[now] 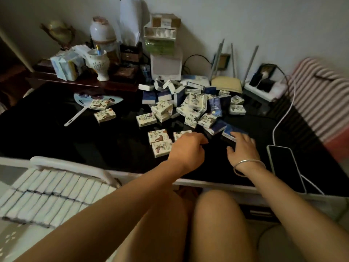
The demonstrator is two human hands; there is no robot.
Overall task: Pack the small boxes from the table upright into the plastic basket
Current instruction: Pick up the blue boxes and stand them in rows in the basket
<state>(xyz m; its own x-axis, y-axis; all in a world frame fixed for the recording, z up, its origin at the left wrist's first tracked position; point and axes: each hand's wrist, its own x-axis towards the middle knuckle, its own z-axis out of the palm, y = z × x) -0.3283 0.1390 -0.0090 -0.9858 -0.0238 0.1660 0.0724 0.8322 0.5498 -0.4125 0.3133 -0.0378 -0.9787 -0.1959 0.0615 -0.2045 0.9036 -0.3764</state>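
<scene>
While the right hand [243, 148] lies flat on a blue box [229, 132] at centre, the left hand [188, 146] curls over a white box [180, 133], grip indeterminate.

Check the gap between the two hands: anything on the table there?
Nothing. The head view shows bare black table between the left hand and the right hand; the nearest blue box lies farther back.
</scene>
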